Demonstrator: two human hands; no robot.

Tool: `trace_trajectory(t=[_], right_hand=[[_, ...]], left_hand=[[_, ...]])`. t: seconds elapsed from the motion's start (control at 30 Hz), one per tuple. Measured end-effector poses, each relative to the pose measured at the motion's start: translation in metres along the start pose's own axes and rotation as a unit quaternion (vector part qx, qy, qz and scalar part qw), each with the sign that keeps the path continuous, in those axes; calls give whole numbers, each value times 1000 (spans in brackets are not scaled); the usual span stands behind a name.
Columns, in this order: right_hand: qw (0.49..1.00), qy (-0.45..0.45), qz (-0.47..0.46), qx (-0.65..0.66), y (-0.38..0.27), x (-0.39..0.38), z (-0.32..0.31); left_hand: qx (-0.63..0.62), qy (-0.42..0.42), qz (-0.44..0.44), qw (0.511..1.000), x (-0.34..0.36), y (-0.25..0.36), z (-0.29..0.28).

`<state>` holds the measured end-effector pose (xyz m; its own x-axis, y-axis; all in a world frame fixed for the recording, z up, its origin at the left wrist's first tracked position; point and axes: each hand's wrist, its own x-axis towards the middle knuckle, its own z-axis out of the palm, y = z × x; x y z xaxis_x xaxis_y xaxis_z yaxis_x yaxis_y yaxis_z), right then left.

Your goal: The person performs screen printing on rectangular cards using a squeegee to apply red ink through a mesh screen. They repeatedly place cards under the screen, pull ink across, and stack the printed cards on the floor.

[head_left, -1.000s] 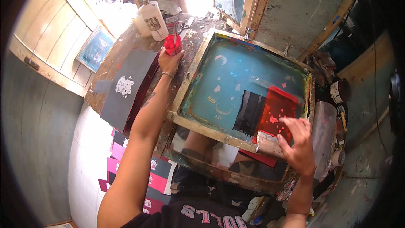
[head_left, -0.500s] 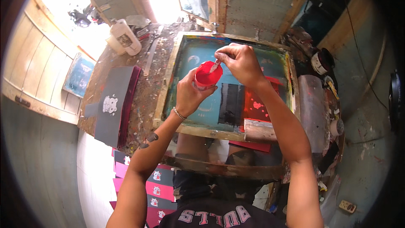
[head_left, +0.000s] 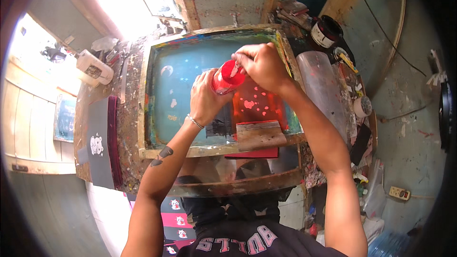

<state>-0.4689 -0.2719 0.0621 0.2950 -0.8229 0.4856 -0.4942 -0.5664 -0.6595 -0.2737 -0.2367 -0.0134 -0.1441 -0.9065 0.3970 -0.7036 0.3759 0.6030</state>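
My left hand is wrapped round a small tub of bright red ink, its mouth tipped to the right. A thin ink-smeared stick dips into the tub, pinched between the thumb and fingers of my right hand. Both hands are above a screen-printing frame with blue-green mesh. Red ink covers part of the mesh around small pale motifs, beside a dark rectangle. A wooden squeegee lies at the frame's near edge, below the red area.
Dark sheets with a white bear print are stacked on the left of the stained table. A white bottle and a metal strip lie behind them. To the right are a clear plastic sheet, a dark ink jar and a tape roll.
My view has turned rightward. The tub has moved right over the screen, nearer the red patch, and tips more to the right. The stick sits lower, by the tub's right rim.
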Motion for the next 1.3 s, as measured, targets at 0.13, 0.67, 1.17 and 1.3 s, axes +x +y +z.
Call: trace_trajectory(t=[0.13, 0.67, 1.17, 1.3], right_hand=[[946, 21, 241, 213, 53, 2, -8], [912, 128, 253, 295, 105, -2, -75], [926, 150, 258, 230, 114, -11, -100], [929, 119, 248, 247, 106, 3, -79]], left_hand=[[-1, -29, 2, 1000, 15, 5, 16], [54, -50, -46, 996, 14, -27, 4], [19, -57, -60, 996, 10, -22, 4], [16, -55, -67, 996, 8, -24, -2]])
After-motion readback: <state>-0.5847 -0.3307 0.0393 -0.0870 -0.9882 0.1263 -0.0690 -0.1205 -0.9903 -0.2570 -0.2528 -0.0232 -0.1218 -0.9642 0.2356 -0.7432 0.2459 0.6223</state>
